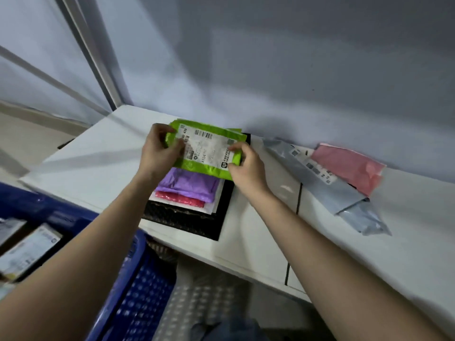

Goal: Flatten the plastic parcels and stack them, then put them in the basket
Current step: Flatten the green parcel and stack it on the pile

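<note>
Left hand: the left hand (pixel 157 151) sits just left of frame centre, fingers and thumb curled round the left end of the green parcel (pixel 209 153), pinching its edge.
Right hand: the right hand (pixel 246 166) sits just right of centre, thumb and fingertips pinching the parcel's lower right corner.
Green parcel: lime-green plastic with a white shipping label (pixel 209 150) facing up; held between both hands at the far end of the stack, whether it rests on the pile or is slightly lifted cannot be told.
Stack: below the green parcel lies a purple parcel (pixel 189 183), under it a red parcel (pixel 182 199), then white sheets (pixel 218 200), all on a large black parcel (pixel 192 222) at the centre of the frame.
Table: a white table (pixel 98 163) runs from left of centre to the right edge, set against a grey wall.
Waiting parcels: at right of centre a pink parcel (pixel 349 166) lies partly over a crumpled grey parcel (pixel 320 185), well apart from the stack.
Basket: a blue basket (pixel 145 291) with perforated walls fills the lower left, beside the table's near edge; labelled boxes (pixel 32 249) lie inside it.
</note>
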{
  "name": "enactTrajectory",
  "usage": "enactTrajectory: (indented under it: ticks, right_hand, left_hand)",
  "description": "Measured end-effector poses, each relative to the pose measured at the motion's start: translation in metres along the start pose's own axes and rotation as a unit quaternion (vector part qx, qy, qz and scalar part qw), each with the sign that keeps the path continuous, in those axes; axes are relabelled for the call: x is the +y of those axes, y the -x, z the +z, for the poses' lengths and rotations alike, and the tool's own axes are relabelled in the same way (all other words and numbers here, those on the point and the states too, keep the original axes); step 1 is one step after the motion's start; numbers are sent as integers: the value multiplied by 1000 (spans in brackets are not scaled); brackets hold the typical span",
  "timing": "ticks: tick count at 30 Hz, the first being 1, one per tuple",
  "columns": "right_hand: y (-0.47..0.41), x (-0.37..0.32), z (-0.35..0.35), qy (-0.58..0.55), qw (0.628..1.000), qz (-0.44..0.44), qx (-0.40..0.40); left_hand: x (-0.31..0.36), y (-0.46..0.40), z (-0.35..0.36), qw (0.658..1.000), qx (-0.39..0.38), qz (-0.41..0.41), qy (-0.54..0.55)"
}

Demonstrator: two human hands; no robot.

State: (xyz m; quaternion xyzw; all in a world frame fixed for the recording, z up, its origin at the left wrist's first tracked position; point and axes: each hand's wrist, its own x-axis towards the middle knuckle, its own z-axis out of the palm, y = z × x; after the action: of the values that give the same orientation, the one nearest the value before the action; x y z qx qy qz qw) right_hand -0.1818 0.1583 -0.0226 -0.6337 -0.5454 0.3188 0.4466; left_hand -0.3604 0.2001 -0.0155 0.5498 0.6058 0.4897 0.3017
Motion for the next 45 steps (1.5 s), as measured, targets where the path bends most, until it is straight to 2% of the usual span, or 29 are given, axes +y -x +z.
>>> enactTrajectory:
  ticks: [3, 7, 11, 12, 14, 16, 18, 21, 24, 27, 29, 32, 33, 45]
  right_hand:
    - [-19, -7, 20, 43, 999, 1, -17]
    - [-37, -1, 39, 83, 995, 2, -55]
    - [-39, 14, 49, 213, 974, -16, -70]
    - [-39, 16, 49, 269, 961, -26, -57]
    - [-39, 18, 49, 353, 931, -79, -44]
    - [-41, 21, 53, 381, 911, -128, -92]
    - [-42, 27, 57, 352, 914, -110, -170]
    - [-39, 36, 59, 307, 919, -42, -244]
    - [-36, 39, 60, 309, 915, -28, -258]
    - [-38, 40, 60, 310, 911, -13, -273]
    - [-40, 39, 59, 319, 904, -6, -285]
    - [-43, 38, 59, 328, 896, 5, -298]
    - [-43, 38, 59, 330, 895, 7, -301]
    - [-42, 41, 60, 332, 890, 18, -311]
  left_hand:
    - [-5, -18, -1, 996, -42, 25, -79]
    - [-22, -37, 1, 989, -71, 2, -129]
    - [-46, -32, 10, 956, -77, -33, -282]
    - [-49, -28, 13, 948, -63, -15, -311]
    - [-54, -25, 21, 930, -51, 79, -354]
    - [-57, -27, 27, 914, -95, 121, -376]
    - [-61, -27, 30, 914, -160, 77, -366]
    - [-75, -27, 25, 876, -243, 57, -414]
    - [-76, -26, 24, 894, -238, 47, -377]
    - [-74, -27, 25, 892, -243, 45, -378]
    - [-75, -30, 24, 880, -262, 36, -394]
    - [-75, -35, 25, 843, -298, 27, -448]
    - [-75, -35, 26, 841, -299, 20, -450]
    - [-65, -27, 28, 866, -274, 9, -418]
